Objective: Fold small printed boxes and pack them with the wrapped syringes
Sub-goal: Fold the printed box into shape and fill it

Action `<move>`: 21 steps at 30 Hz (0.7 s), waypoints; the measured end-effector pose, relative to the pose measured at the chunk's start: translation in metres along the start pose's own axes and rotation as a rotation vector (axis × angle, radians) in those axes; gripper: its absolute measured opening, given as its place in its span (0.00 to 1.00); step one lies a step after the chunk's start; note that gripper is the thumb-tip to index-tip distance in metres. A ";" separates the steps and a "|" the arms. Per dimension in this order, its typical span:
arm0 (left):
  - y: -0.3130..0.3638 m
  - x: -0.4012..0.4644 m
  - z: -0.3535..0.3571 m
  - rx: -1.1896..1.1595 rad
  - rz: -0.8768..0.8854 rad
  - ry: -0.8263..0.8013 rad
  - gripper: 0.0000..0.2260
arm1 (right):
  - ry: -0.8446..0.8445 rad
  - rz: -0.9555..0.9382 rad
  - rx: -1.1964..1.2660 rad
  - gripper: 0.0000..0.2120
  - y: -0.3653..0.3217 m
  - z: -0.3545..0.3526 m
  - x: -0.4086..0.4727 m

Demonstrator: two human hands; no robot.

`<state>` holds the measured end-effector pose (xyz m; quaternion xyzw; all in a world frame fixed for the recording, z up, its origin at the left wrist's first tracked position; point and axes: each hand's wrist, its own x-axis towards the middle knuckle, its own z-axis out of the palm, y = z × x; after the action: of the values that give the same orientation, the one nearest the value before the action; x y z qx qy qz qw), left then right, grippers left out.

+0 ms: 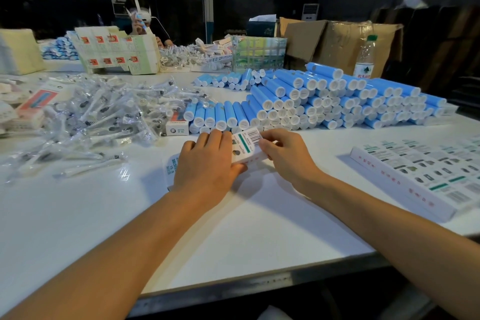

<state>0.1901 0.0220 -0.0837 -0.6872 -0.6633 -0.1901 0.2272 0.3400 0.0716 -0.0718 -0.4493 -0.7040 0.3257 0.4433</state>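
Note:
A small white printed box [246,145] with a barcode and a green stripe lies between both hands at the table's middle. My left hand [207,161] covers its left part, fingers curled over the top and thumb under its near edge. My right hand [281,153] pinches the box's right end near the barcode. A flat printed flap [171,165] pokes out left of my left hand. Wrapped syringes [104,117] lie in a big loose heap at the left. A folded box [178,125] stands at the heap's right edge.
Blue tubes with white caps [324,101] are stacked behind the hands. A row of flat printed boxes [426,176] lies at the right. Cartons [335,41], a water bottle [365,60] and a printed tray [117,52] stand at the back; another person [141,23] sits opposite.

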 end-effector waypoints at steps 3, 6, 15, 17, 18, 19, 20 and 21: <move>0.000 0.001 0.000 -0.023 -0.038 -0.002 0.28 | 0.130 -0.139 -0.262 0.13 0.004 -0.006 0.003; -0.001 0.003 -0.001 -0.063 -0.089 0.014 0.30 | 0.140 0.117 0.090 0.36 0.005 -0.009 0.010; 0.005 -0.001 0.003 0.010 0.041 0.001 0.28 | -0.001 0.305 0.393 0.03 -0.001 0.003 0.005; 0.009 -0.003 0.004 0.044 0.053 0.011 0.28 | -0.006 0.085 -0.124 0.06 0.001 0.009 -0.003; 0.011 -0.004 0.005 0.053 0.054 0.014 0.27 | -0.022 0.025 -0.244 0.07 0.001 0.012 -0.007; 0.012 -0.005 0.006 0.058 0.051 0.015 0.27 | -0.042 -0.012 -0.277 0.07 0.003 0.015 -0.008; 0.012 -0.004 0.006 0.060 0.046 0.016 0.27 | -0.053 -0.033 -0.279 0.07 0.004 0.016 -0.009; 0.013 -0.004 0.007 0.059 0.043 0.014 0.27 | -0.053 -0.045 -0.269 0.08 0.003 0.016 -0.010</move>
<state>0.2022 0.0220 -0.0923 -0.6929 -0.6521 -0.1704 0.2561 0.3281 0.0623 -0.0838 -0.4798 -0.7627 0.2301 0.3678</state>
